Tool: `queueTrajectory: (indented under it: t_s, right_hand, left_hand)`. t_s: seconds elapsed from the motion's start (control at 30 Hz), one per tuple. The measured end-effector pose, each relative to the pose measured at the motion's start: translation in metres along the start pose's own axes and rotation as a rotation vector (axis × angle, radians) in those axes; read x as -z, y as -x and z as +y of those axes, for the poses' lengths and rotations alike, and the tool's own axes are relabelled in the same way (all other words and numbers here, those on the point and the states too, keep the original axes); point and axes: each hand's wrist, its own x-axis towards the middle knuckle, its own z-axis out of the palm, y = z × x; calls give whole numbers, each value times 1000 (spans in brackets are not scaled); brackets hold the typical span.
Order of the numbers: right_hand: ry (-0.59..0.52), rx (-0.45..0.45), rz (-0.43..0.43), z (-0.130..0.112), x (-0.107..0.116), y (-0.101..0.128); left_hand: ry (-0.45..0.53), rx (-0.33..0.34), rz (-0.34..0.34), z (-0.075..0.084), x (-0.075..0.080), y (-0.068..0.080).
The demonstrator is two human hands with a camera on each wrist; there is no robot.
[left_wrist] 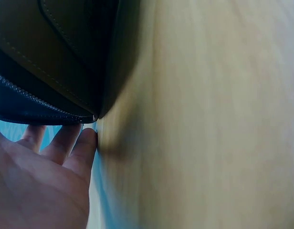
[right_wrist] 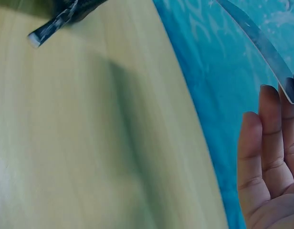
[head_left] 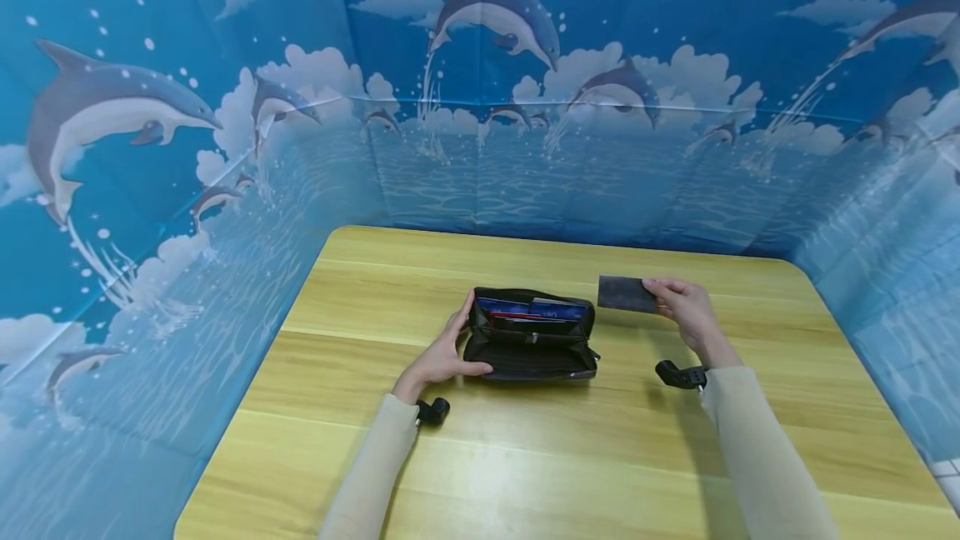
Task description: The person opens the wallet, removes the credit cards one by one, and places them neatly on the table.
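A black zip-around wallet (head_left: 525,361) lies spread open on the table, its pockets facing up. Blue cards (head_left: 558,310) and a red-edged one stand in its slots. My left hand (head_left: 441,357) holds the wallet's left end, thumb on the front flap and fingers along the back corner. In the left wrist view, the fingers (left_wrist: 81,148) reach against the wallet's zipped edge (left_wrist: 42,102). To the right of the wallet, my right hand (head_left: 688,311) pinches a thin dark card (head_left: 624,293) by its right end, held up above the table. The right wrist view shows the card's edge (right_wrist: 261,50) near the fingertips.
The light wood table (head_left: 480,473) has rounded far corners. Blue dolphin-print curtains (head_left: 480,165) hang behind it and along both sides. Each wrist wears a small black camera mount (head_left: 678,375). A zipper pull sticks out at the wallet's right end.
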Motion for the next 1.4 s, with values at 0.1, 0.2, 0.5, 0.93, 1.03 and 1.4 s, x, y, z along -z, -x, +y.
queueTrajectory:
  t_s: [0.1,0.2,0.5,0.93,1.03,1.4]
  right_hand:
    - [53,-34,2,7,6,1]
    - [138,-56,-18,13,11,2]
    - [283,-111,-54,31,16,7]
    - [413,-156,-12,47,9,4]
    - [408,-154,-4,49,7,4]
    - [507,-169,43,52,5,5]
  left_hand:
    - [0,3,0,0,1,-1]
    - [4,6,0,0,1,0]
    - [1,-3,-9,-1,-1,0]
    - [8,-8,-8,-2,0,0]
    - [9,-19,-8,-3,0,0]
    - [11,-7,-24,1,1,-1]
